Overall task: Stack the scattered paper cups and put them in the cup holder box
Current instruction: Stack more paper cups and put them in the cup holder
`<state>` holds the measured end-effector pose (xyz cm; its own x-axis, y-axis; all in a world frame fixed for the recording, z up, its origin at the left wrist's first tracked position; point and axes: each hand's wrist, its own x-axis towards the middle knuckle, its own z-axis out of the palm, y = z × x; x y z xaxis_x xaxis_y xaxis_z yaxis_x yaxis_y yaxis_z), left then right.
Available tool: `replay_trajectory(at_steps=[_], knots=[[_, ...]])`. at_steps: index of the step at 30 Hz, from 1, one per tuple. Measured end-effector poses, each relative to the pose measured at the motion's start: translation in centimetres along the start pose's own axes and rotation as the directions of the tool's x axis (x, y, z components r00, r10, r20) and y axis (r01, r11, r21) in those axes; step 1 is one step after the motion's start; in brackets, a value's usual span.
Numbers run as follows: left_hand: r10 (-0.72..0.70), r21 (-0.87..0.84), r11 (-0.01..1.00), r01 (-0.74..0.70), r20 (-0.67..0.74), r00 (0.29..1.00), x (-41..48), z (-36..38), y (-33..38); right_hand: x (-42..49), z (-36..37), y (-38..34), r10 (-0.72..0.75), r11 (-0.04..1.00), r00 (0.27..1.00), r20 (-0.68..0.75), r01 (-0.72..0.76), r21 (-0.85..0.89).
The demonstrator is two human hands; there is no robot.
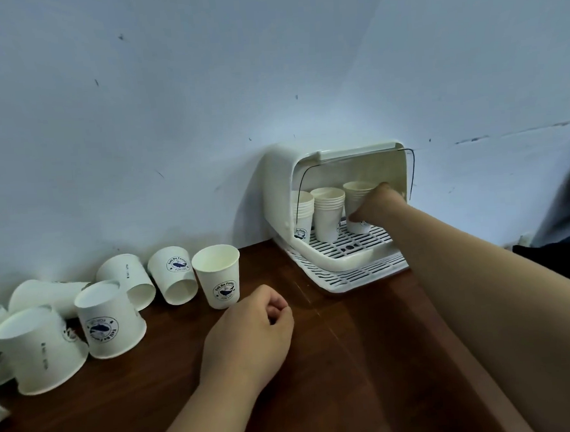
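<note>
You are at what looks like an office or break-room drinks corner, though that is not certain. A dark wooden worktop (pixel 352 362) runs against a scuffed, pale painted wall (pixel 171 122). On it sit branded paper cups (pixel 218 276) and a white plastic cup box (pixel 277 189) with a slatted drain tray (pixel 350 277).

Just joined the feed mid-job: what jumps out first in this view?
The right hand reaches into the open cup holder box against the wall, gripping the rightmost stack of three on its slatted tray. To the left, loose paper cups lie scattered on the dark wooden table, one upright cup among them. The left hand rests loosely curled just below that cup.
</note>
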<state>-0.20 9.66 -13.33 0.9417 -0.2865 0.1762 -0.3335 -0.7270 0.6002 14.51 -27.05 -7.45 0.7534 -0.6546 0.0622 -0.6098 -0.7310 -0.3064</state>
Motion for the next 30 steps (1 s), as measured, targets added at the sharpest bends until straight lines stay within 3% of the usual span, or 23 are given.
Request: replay_trajectory(at_steps=[2,6,8,13,17,24,30], knots=[[0.000,-0.001,1.000,0.000,-0.003,1.000,0.0,0.0,0.0,0.4,0.3,-0.4,-0.027,0.994,0.999,0.032,0.030,-0.100],[-0.015,-0.014,1.000,0.015,0.003,1.000,-0.1,-0.1,0.1,-5.9,-1.2,-1.4,-0.011,0.997,0.999,0.051,0.015,-0.076],[-0.024,-0.028,0.999,0.024,0.007,1.000,-0.1,-0.2,0.1,-6.1,-0.7,-1.2,0.044,0.999,0.999,0.011,-0.044,0.015],[-0.037,-0.048,0.998,0.038,0.021,0.999,-0.1,-0.3,0.1,-10.7,-1.4,-2.5,-0.061,0.992,0.998,0.000,0.061,0.115],[-0.043,-0.055,0.997,0.045,0.029,0.999,-0.1,-0.4,0.2,-11.0,-1.0,-3.1,-0.019,0.988,1.000,0.004,0.018,0.152],[-0.056,-0.060,0.997,0.058,0.031,0.998,0.0,-0.5,0.0,-11.7,-1.7,-4.3,-0.080,0.996,0.992,0.095,0.082,-0.018],[-0.081,-0.248,0.963,0.102,0.097,0.992,-0.4,-1.4,0.1,-14.2,-2.7,-3.6,-0.137,0.983,0.988,-0.066,0.144,0.116]])
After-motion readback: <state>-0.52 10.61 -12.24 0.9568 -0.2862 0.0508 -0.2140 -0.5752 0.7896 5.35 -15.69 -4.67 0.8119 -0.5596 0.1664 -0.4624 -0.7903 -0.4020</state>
